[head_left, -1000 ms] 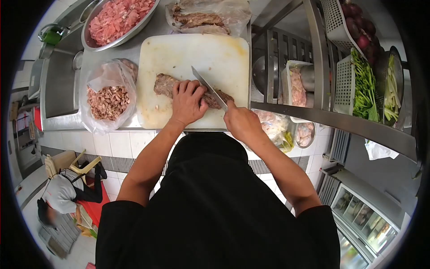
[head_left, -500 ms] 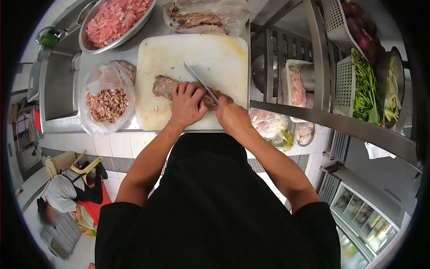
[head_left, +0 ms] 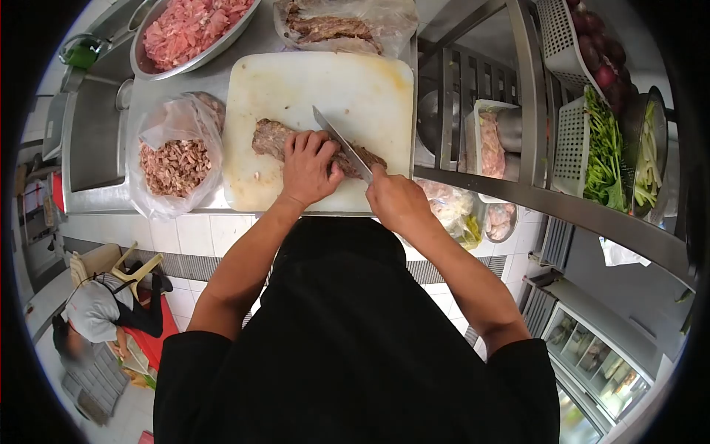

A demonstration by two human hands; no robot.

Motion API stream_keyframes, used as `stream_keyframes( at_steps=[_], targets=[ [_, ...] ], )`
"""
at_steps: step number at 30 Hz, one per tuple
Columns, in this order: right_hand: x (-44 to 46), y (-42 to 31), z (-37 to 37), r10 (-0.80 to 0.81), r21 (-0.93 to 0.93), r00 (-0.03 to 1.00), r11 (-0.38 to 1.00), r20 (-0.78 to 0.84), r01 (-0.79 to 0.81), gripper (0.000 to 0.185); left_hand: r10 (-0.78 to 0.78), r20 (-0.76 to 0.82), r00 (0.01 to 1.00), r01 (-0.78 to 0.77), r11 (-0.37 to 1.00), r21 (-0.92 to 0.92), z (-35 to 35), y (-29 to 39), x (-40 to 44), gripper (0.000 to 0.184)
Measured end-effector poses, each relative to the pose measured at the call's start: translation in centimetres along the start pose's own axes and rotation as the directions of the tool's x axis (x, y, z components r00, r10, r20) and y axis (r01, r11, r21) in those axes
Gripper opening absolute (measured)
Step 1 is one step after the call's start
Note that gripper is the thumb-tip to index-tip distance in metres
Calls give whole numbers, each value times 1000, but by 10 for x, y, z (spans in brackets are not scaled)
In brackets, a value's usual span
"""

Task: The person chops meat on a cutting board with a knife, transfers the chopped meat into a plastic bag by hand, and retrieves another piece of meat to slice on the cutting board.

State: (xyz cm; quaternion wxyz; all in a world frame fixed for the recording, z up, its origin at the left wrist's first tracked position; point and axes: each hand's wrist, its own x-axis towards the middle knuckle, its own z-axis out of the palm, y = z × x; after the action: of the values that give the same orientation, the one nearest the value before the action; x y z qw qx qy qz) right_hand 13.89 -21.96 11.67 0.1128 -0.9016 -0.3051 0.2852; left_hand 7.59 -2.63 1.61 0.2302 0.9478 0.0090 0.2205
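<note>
A long brown piece of cooked meat (head_left: 269, 138) lies across the white cutting board (head_left: 296, 85). My left hand (head_left: 309, 170) grips its middle from above, fingers curled over it and covering part of it. In my right hand (head_left: 398, 198) is the handle of a knife (head_left: 342, 142), closed in my fingers. The blade slants up and left across the right part of the meat, its tip over the board. A clear plastic bag of chopped meat (head_left: 177, 169) stands at the left of the board. Beyond the board lies another bag with brown meat (head_left: 333, 31).
A metal bowl (head_left: 194, 68) of pink raw meat stands at the back left, near a steel sink (head_left: 96, 166). On the right, a metal rack (head_left: 529, 96) carries baskets of green vegetables (head_left: 605, 155) and red onions. A seated person (head_left: 96, 311) is at the lower left.
The knife and my right hand have shifted slightly right along the meat. My left hand stays on the meat in nearly the same place. The whole view has tilted a little.
</note>
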Motion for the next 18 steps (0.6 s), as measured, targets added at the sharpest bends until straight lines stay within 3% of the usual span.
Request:
stream_keyframes(
  at_steps=[2,4,6,12,18],
  targets=[
    [-15,3,-7,-6,7,1000,1000,-18,6,24,5,8,1000,-5,1000,-15,0,2,0,31],
    [-46,0,-24,26,19,994,999,103,-28,21,13,0,1000,-13,1000,0,-1,0,0,31],
    [-51,12,-6,24,-2,995,1000,102,-24,20,0,0,1000,0,1000,-4,-2,-2,0,31],
    [12,8,39,50,-24,997,998,-51,-51,23,10,-7,1000,-11,999,-33,-2,-2,-1,30],
    [36,-7,15,-91,39,978,994,-185,100,19,38,-9,999,-38,999,-33,-3,-1,-2,29]
  ],
)
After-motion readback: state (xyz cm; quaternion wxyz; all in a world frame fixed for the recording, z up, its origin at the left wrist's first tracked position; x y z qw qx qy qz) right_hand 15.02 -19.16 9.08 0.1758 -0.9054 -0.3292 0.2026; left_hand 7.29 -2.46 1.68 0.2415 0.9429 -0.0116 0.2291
